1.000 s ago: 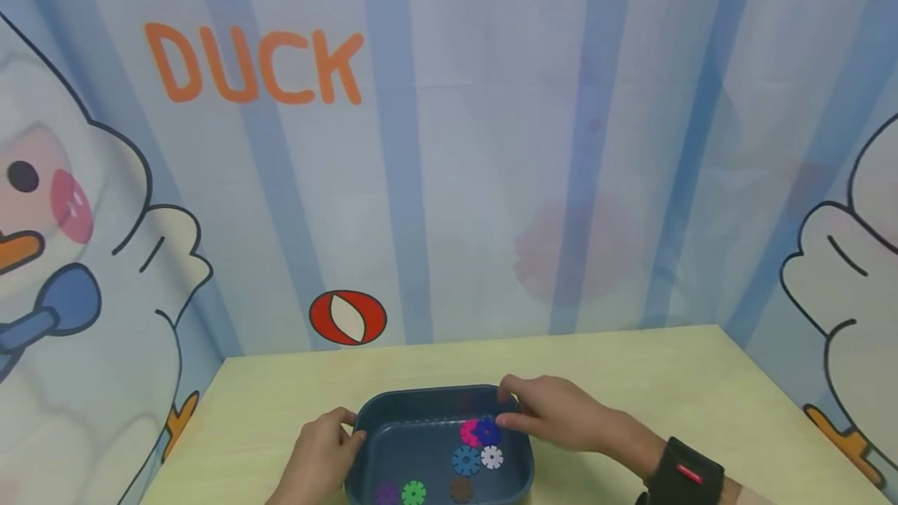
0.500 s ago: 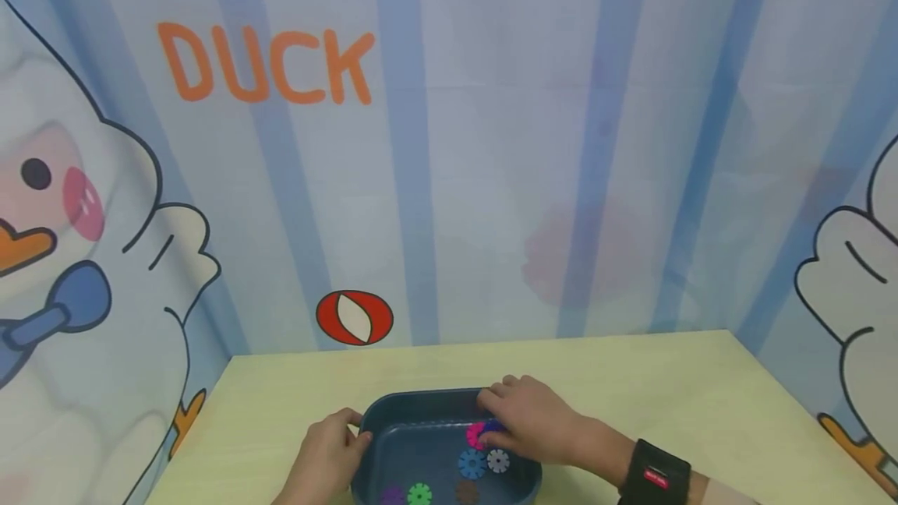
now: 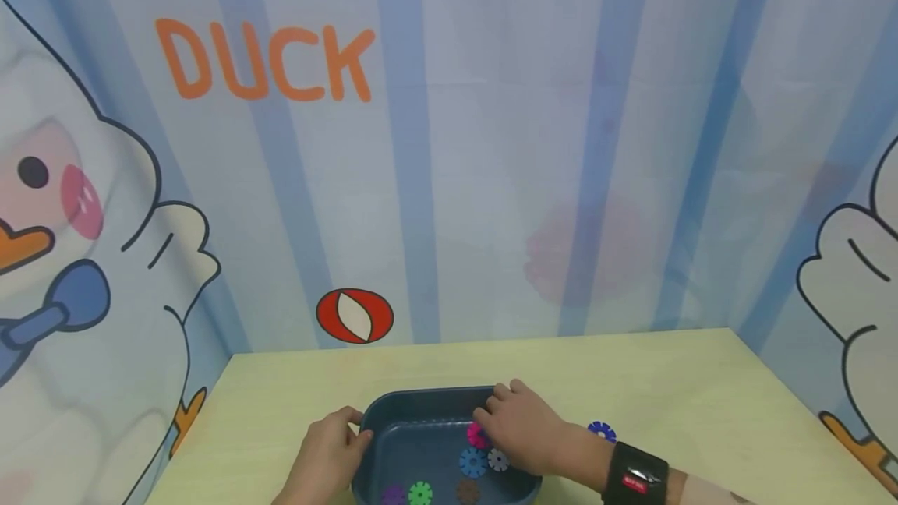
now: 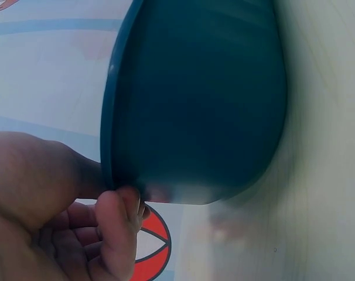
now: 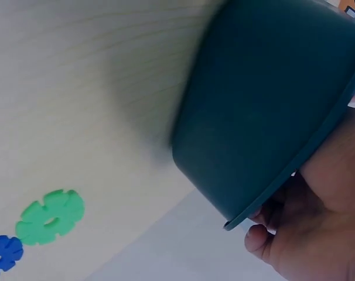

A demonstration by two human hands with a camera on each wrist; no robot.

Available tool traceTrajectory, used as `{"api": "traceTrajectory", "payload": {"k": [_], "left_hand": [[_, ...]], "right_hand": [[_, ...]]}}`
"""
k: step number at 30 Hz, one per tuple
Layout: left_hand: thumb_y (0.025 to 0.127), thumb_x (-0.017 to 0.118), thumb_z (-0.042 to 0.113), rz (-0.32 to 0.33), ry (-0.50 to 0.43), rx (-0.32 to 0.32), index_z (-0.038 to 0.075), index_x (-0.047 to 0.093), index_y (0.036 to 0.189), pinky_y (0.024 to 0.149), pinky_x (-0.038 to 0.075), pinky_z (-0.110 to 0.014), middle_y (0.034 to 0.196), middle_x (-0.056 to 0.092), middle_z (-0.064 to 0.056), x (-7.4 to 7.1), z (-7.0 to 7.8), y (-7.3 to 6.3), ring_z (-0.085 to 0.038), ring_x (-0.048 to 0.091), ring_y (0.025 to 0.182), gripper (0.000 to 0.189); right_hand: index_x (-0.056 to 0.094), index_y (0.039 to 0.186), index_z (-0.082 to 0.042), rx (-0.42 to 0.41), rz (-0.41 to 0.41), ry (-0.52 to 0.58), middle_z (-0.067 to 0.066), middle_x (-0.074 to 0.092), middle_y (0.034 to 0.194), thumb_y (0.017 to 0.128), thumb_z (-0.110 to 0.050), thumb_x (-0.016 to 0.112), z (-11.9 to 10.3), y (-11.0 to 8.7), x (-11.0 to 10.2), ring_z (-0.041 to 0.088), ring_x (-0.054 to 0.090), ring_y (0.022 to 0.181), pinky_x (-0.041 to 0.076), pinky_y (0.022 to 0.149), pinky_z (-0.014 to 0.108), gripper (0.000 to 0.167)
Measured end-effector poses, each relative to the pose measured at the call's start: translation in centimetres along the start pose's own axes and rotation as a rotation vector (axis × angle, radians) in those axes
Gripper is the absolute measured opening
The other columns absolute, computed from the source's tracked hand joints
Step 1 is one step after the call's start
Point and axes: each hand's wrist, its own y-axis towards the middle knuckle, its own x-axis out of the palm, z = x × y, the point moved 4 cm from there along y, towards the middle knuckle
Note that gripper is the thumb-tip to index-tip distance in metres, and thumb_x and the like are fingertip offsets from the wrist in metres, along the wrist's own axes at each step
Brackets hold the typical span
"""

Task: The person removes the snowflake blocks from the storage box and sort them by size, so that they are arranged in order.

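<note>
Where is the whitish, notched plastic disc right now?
In the head view, the whitish disc lies in the right half of the dark-blue plastic tray, just right of the medium-blue notched disc, near the right hand.

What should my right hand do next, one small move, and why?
Probably pinch the bright pink notched plastic disc with your right hand: its fingers appear beside that disc, in the dark blue, rounded rectangular plastic tray, and your left hand grips the rim, likely steadying it. Whether your right fingertips already hold anything is hidden.
</note>
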Motion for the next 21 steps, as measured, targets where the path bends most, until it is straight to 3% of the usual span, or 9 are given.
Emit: {"api": "traceTrajectory", "payload": {"k": [7, 21], "left_hand": [[0.099, 0.073, 0.009, 0.002, -0.003, -0.005, -0.008, 0.069, 0.116, 0.055, 0.047, -0.031, 0.067, 0.061, -0.002, 0.1, -0.2, 0.0, -0.015, 0.056, 0.059, 0.025], [0.099, 0.072, 0.010, 0.013, 0.013, 0.013, -0.008, 0.069, 0.117, 0.055, 0.048, -0.031, 0.069, 0.061, -0.001, -0.1, 0.0, 0.0, -0.014, 0.057, 0.060, 0.026]], "right_hand": [[0.066, 0.118, -0.023, 0.004, -0.088, -0.052, -0.005, 0.069, 0.099, 0.092, -0.036, 0.082, -0.5, 0.5, 0.4, 0.013, 0.049, 0.087, 0.043, 0.081, 0.031, 0.033], [0.074, 0.118, -0.025, 0.114, -0.229, -0.062, -0.003, 0.070, 0.101, 0.086, -0.043, 0.087, -0.3, 1.5, 1.2, 0.016, 0.052, 0.087, 0.040, 0.085, 0.039, 0.039]]}}
